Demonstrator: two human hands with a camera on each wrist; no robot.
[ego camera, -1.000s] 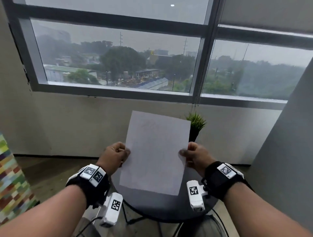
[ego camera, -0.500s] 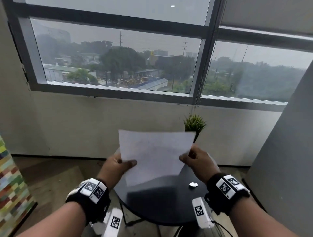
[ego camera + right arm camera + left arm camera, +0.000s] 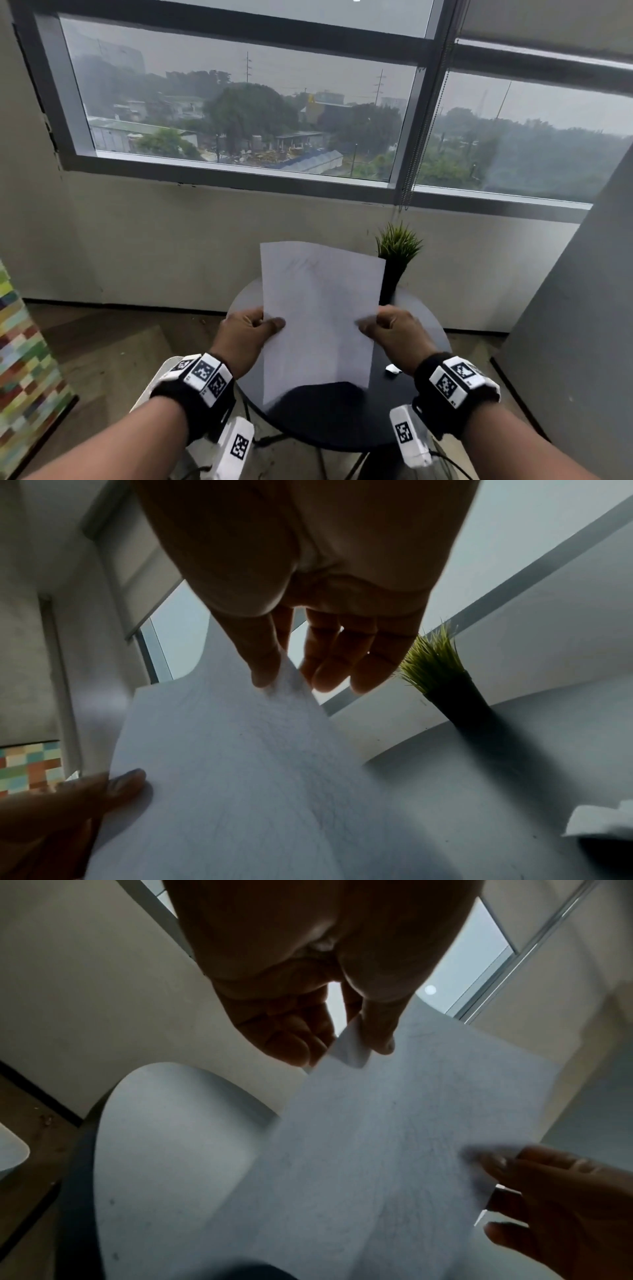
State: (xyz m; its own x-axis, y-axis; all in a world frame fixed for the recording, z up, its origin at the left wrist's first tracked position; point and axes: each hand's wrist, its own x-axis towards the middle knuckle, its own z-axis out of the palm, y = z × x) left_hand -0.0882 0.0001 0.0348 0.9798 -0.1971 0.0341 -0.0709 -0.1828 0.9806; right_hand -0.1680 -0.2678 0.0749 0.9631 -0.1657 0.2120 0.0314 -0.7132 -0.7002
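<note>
You hold a sheet of paper upright above the round worktop.
Your left hand pinches its left edge and your right hand its right edge, mid-frame. The blurred lower edge hangs over the dark top. The potted plant stands just behind the upper right corner, and a white scrap lies lower right.

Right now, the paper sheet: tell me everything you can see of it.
The paper sheet is one white, thin, plain page, long side upright, slightly bowed, with faint grey marks near its top. The left hand pinches its left edge, the right hand its right edge, thumbs on the near face. It hangs over the round dark table; its lower edge is blurred.
</note>
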